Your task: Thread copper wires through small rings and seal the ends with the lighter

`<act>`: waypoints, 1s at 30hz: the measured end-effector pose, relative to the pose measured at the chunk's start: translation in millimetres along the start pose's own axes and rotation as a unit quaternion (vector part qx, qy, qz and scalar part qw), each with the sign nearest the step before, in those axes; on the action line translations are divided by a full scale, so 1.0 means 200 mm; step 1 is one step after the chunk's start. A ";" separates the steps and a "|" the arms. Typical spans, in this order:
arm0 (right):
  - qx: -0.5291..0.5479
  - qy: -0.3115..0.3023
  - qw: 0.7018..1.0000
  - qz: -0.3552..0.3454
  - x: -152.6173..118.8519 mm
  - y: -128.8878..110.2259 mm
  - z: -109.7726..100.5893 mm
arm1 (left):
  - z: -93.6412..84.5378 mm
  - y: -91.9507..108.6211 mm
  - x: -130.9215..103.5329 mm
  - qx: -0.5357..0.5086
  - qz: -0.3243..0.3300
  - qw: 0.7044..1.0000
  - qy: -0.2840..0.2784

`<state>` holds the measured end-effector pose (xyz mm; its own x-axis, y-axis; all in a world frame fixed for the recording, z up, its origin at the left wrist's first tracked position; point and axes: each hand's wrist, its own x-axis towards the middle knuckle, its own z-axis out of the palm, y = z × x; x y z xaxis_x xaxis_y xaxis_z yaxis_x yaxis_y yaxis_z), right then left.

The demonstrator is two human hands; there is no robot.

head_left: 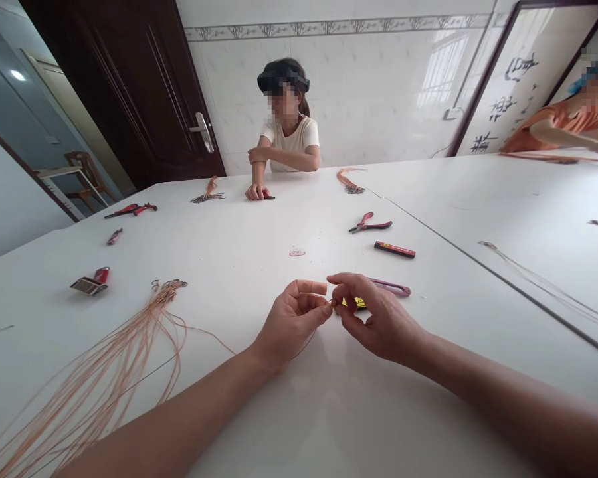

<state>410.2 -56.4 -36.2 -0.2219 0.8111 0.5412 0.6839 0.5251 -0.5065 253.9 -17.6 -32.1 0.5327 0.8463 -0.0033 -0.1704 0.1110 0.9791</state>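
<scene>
Over the middle of the white table, my left hand pinches a thin brown cord between thumb and fingers. The cord hangs down behind the left wrist. Fingertip to fingertip with it, my right hand is closed at the same small end of the cord, its index finger raised. Fingers partly hide that end, so its shape is unclear. A yellow and black object lies just behind the right fingers, partly covered. Beside it is a mauve tool handle. Left of my left arm spreads a bundle of orange-brown cords with metal hooks.
Pliers and a red-black case lie ahead right. A small box, a pinkish item and red-handled pliers lie left. One person sits opposite, another far right. A table seam runs diagonally.
</scene>
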 end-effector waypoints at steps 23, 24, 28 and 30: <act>-0.130 -0.173 0.975 0.048 0.04 0.13 -0.09 | -0.03 0.00 0.01 -0.020 -0.037 0.996 0.077; -0.125 -0.163 0.978 0.044 0.04 0.12 -0.09 | -0.03 0.01 0.01 -0.022 -0.037 0.996 0.078; -0.078 -0.104 0.989 0.073 0.04 0.08 -0.07 | -0.03 0.01 0.01 -0.030 -0.039 0.996 0.079; -0.044 -0.087 0.988 0.116 0.04 0.07 -0.07 | -0.03 0.00 0.01 -0.032 -0.041 0.996 0.076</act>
<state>427.8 -45.9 -28.5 -0.1622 0.9433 0.2896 0.7869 0.3007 -0.5388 249.9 -11.7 -32.5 0.4162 0.9015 -0.1186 -0.1855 0.2119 0.9595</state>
